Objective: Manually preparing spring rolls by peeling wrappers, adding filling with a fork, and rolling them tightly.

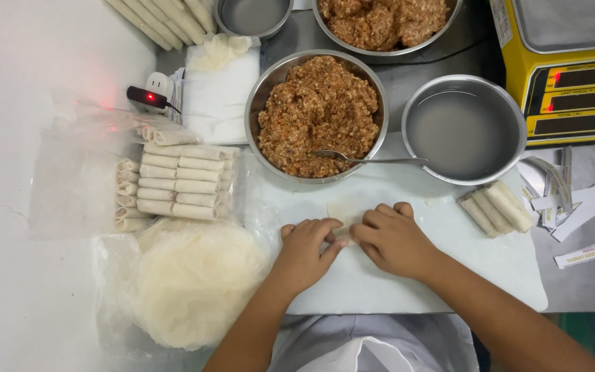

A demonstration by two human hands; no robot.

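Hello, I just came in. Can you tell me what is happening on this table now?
A person is rolling a thin wrapper on a white board, with the left hand and right hand pressed together on it. Behind the hands stands a metal bowl of minced filling with a fork in it, and beside that a bowl of water. Finished rolls lie stacked at the left, three more rolls at the right, and a pile of round wrappers in front.
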